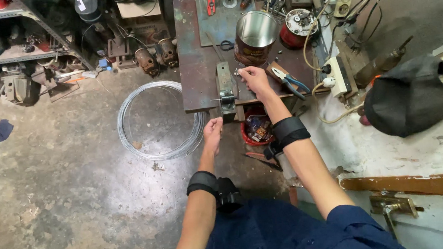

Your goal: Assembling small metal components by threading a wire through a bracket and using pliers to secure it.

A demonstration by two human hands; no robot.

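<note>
A small bench vise is bolted at the front edge of a rusty metal workbench. My left hand reaches below the bench edge toward the vise handle, fingers curled near it. My right hand sits above the bench just right of the vise jaws, pinching a small metal part between thumb and fingers. Both wrists wear black bands.
A shiny metal can, a red round tin, blue-handled pliers and several tools crowd the bench. A coil of wire lies on the concrete floor. A red bucket stands under the bench. A black bag rests at right.
</note>
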